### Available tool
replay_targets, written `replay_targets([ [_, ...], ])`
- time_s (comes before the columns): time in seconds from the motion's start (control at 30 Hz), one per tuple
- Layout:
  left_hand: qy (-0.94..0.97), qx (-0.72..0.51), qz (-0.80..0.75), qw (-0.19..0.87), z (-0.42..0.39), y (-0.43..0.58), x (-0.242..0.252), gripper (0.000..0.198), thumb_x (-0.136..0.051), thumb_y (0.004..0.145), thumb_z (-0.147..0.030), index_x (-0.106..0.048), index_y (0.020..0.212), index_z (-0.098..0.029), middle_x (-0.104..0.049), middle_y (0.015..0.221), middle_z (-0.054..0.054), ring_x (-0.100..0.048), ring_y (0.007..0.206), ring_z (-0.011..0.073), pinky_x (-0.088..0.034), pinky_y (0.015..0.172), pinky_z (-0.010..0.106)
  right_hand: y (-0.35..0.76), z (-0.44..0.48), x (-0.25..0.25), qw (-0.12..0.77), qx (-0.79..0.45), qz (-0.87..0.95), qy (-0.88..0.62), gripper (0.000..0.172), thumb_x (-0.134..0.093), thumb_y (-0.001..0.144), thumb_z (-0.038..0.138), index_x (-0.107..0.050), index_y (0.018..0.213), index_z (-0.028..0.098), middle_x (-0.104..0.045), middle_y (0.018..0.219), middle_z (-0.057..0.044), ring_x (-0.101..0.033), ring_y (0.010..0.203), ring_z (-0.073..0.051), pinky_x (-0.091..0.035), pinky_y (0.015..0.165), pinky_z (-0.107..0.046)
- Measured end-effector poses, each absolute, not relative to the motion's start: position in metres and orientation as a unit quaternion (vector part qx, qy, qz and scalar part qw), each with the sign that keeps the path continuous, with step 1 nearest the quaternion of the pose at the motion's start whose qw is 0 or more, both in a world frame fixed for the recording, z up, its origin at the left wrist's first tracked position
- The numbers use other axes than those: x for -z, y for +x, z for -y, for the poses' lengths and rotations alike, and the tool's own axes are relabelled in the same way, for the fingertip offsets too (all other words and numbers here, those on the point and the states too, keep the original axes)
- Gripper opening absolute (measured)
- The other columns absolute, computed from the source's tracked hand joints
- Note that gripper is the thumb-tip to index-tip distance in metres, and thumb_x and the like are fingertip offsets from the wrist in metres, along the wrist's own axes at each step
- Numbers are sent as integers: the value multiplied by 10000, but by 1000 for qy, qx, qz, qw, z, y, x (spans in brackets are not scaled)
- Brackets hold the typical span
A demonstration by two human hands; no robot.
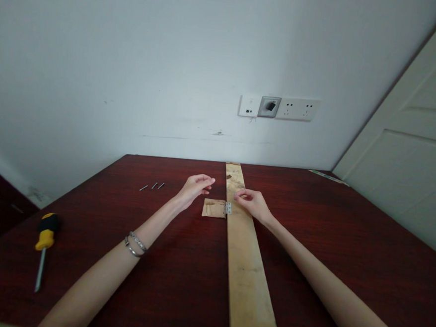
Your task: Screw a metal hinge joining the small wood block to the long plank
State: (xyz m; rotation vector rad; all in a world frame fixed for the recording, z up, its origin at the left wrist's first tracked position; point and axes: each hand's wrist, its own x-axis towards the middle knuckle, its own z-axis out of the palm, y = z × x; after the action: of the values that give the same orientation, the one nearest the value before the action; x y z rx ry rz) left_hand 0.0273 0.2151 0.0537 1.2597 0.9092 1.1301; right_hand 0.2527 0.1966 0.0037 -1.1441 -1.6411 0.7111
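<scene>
A long pale wooden plank [246,265] lies lengthwise down the middle of a dark red table [346,252]. A small wooden block [214,208] sits against its left edge, joined to it by a small metal hinge [228,207]. My right hand [251,203] rests on the plank just right of the hinge, fingers curled in a pinch; what they hold is too small to see. My left hand [195,187] hovers above the table just beyond the block, fingers loosely apart and holding nothing.
Three small screws [152,186] lie on the table to the left of my hands. A yellow-and-black screwdriver [43,246] lies near the left edge. Wall sockets [279,108] are on the white wall behind; a white door [408,162] stands at right.
</scene>
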Motion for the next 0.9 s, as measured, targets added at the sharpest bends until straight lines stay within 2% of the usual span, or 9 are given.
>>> replay_targets([
  [0.1,528,-483,-394,577,-217,25,-51,399,-815,576,-410,-638,779,-117,-576,746,21,-544,684,102,-440,606,228,249,-199,2,484,-276,681,-475,204,-618,721,342,-689,734,151,-718,775,-66,-625,660,-179,-480,660,-309],
  [0.43,517,-483,-406,579,-224,19,-45,406,-816,574,-405,-641,795,-113,-587,756,26,-553,697,104,-449,623,226,244,-201,11,475,-229,703,-477,167,-610,729,314,-692,729,169,-713,789,-53,-616,750,-189,-452,732,-313],
  [0.9,513,-481,-408,583,-223,19,-45,403,-817,573,-414,-635,778,-118,-594,751,34,-561,688,110,-441,608,222,246,-201,14,459,-204,727,-469,120,-616,739,288,-693,739,196,-710,792,-48,-617,788,-203,-462,757,-338],
])
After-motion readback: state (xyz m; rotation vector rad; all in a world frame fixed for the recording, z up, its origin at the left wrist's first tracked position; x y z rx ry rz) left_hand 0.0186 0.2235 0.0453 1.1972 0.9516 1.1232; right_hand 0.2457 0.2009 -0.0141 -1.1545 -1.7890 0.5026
